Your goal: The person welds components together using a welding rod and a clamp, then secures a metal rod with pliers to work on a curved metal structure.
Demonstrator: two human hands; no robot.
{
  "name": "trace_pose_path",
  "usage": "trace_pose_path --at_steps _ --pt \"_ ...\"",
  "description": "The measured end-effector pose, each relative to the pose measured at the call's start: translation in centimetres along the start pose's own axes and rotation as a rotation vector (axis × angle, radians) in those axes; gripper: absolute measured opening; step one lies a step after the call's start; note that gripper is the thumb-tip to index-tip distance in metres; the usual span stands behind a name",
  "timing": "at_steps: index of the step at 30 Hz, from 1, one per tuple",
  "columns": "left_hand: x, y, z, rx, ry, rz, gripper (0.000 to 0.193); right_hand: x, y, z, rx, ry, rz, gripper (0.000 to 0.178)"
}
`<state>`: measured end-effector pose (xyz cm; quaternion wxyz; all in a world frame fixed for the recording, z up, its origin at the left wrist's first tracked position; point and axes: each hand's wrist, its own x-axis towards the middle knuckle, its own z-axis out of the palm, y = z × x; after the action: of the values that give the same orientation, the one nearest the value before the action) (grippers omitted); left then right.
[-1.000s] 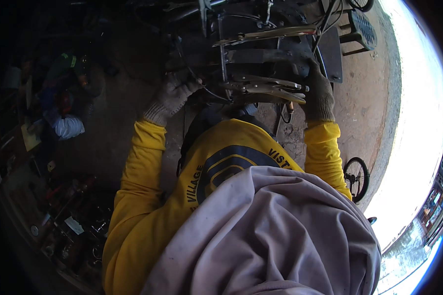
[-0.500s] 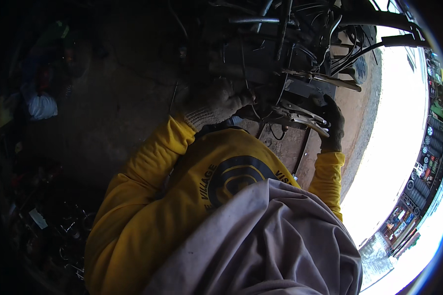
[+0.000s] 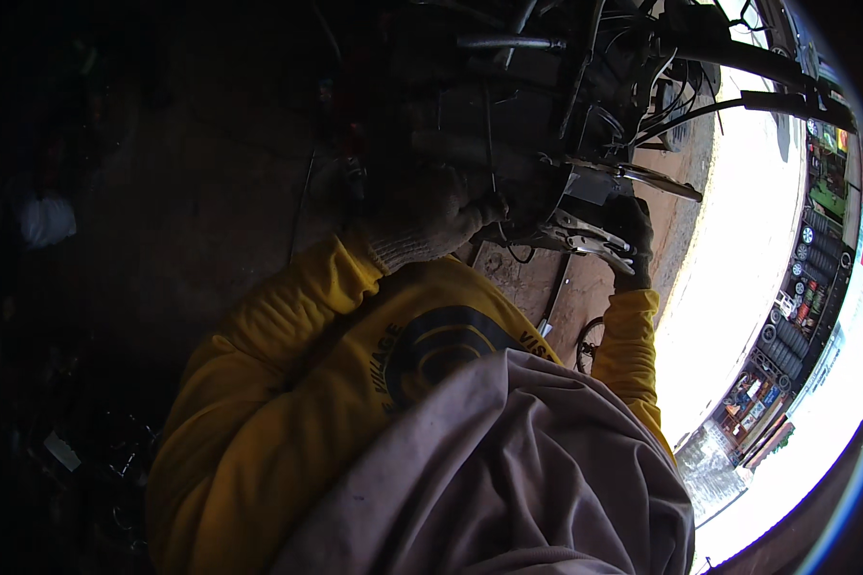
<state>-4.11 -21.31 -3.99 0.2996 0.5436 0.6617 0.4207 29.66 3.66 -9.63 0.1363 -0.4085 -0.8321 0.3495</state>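
Observation:
My left hand (image 3: 436, 218), in a knit glove, is closed at the near left edge of a dark metal assembly (image 3: 523, 206). A thin rod or cable (image 3: 491, 134) passes by its fingertips; whether they grip it is unclear. At the right end, my gloved right hand (image 3: 635, 235) curls in against the assembly, its fingers mostly lost in shadow. Just beside that hand are the handles of locking pliers (image 3: 594, 241) clamped on the metal. Farther off, a second pair of locking pliers (image 3: 660, 179) juts out to the right.
Bars, loose cables (image 3: 686, 123) and a metal tube (image 3: 511, 42) crowd the space beyond my hands. A small spoked wheel (image 3: 591, 343) shows by my right forearm. Bright ground (image 3: 738, 240) lies at the right, with stacked tyres (image 3: 794, 347) past it. Dim clutter lies at the left.
The view has shifted slightly, and the left side looks darker. Both hands keep nearly the same places at the metal assembly. The wheel by my right forearm has come into sight.

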Motion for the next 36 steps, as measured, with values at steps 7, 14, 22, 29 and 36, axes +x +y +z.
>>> trace_pose_path --at_steps 7,14,22,29,36 --pt "0.6 1.5 -1.8 -0.134 -0.21 -0.152 0.033 -1.6 -9.2 -9.8 0.114 0.444 0.067 0.019" --pt "0.5 1.5 -2.0 -0.224 -0.022 -0.001 0.026 8.3 -30.0 -5.4 -0.627 -0.034 -0.567 0.025" --pt "-0.7 0.1 0.4 -0.335 0.053 0.002 0.033 14.5 -34.0 3.1 -0.703 -0.344 -1.006 0.018" --pt "-0.6 -0.2 0.3 -0.301 -0.02 0.018 0.033 14.9 -33.7 5.2 -0.775 -0.404 -1.041 0.017" --pt "-1.0 -0.5 1.8 -0.285 0.011 0.03 0.028 14.7 -33.7 5.5 -0.914 -0.397 -1.031 0.014"
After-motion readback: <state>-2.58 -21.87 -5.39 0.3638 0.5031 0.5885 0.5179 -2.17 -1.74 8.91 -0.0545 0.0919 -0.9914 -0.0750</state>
